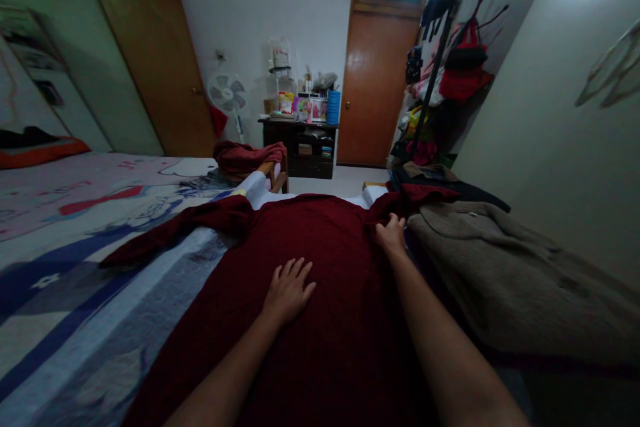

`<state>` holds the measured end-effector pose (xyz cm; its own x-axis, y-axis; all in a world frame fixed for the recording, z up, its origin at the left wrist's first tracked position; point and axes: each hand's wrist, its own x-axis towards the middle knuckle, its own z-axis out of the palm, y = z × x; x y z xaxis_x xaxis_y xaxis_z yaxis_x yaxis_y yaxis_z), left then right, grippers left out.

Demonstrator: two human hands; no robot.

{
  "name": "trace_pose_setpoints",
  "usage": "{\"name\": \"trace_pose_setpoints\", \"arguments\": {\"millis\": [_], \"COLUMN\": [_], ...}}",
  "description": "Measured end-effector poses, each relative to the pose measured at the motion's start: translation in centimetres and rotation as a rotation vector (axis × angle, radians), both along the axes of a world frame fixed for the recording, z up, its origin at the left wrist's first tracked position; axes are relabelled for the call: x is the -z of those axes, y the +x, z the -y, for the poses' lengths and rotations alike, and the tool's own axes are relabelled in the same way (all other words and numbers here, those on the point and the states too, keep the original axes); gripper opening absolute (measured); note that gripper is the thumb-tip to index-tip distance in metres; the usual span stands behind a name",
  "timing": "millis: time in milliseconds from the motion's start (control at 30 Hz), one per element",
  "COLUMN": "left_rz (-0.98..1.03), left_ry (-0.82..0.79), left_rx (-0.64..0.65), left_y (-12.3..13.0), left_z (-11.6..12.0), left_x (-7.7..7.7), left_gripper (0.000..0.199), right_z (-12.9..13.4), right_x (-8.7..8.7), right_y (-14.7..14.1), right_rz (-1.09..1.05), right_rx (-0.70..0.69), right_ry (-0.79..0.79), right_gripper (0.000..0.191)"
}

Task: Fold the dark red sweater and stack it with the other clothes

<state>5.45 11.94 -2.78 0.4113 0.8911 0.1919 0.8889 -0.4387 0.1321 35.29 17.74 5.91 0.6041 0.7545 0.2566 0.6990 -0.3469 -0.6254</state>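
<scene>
A dark red long-sleeved garment (320, 347) lies spread out in front of me, its neckline at the far end. One sleeve reaches left over the bedding, and the other runs right toward a grey-brown coat. My left hand (290, 290) rests flat on the middle of the garment with fingers spread. At the garment's right shoulder, my right hand (391, 233) has its fingers bent around the red fabric near the sleeve.
The grey-brown coat (520, 273) lies along the right side. Patterned bedding (100, 213) covers the left. Beyond the garment are a folded reddish cloth (245, 159), a dark cabinet (300, 163), a fan (227, 93) and a wooden door (375, 87).
</scene>
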Motion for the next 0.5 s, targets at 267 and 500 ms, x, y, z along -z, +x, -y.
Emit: {"name": "trace_pose_setpoints", "arguments": {"millis": [267, 500], "left_rz": [-0.034, -0.014], "left_ry": [-0.1, -0.086], "left_rx": [0.026, 0.026], "left_y": [-0.1, 0.0], "left_z": [-0.3, -0.1], "left_x": [-0.4, -0.7], "left_gripper": [0.059, 0.059], "right_z": [-1.2, -2.2], "right_x": [-0.8, -0.7], "right_y": [1.2, 2.3], "right_rz": [-0.054, -0.075], "right_rx": [0.036, 0.051], "right_ry": [-0.015, 0.026], "right_gripper": [0.065, 0.063]}}
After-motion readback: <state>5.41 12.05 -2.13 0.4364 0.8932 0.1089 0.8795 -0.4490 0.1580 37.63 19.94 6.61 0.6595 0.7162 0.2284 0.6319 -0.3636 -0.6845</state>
